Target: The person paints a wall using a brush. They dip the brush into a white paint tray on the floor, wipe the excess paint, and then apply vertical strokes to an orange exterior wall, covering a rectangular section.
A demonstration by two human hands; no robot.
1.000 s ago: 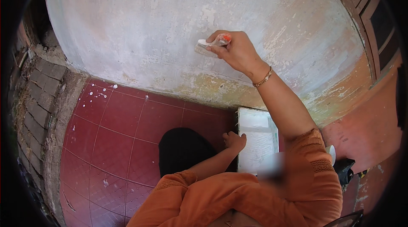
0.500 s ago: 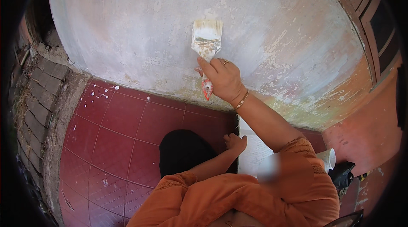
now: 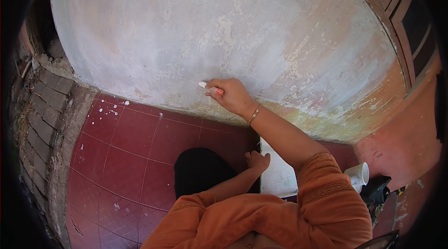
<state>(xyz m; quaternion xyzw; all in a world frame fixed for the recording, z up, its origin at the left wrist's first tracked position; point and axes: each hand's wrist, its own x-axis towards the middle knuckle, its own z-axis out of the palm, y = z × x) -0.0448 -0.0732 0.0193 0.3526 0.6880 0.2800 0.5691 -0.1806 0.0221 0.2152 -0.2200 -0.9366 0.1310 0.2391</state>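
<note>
My right hand (image 3: 233, 95) is closed around a paintbrush (image 3: 215, 91) against the lower part of the wall (image 3: 158, 30). Only a whitish piece and the red-orange end of its handle show; the bristles are hidden. The wall carries patchy whitish paint with flaked, peach and yellowish areas. Down by my knee, my left hand (image 3: 257, 160) has its fingers curled at the left edge of a white flat-bottomed tray or board (image 3: 277, 169). Whether anything is inside those fingers cannot be made out.
Dark red floor tiles (image 3: 130, 146) with white paint spots run along the wall's foot. A white plastic tub (image 3: 358, 174) and a black plastic bag (image 3: 375, 190) stand at the right. Grey paving blocks (image 3: 46, 114) lie at far left; a wooden window frame (image 3: 396, 20) is upper right.
My right hand has moved down and slightly left along the wall. The brush has turned, so its broad white head no longer shows. My left hand is nearly unmoved.
</note>
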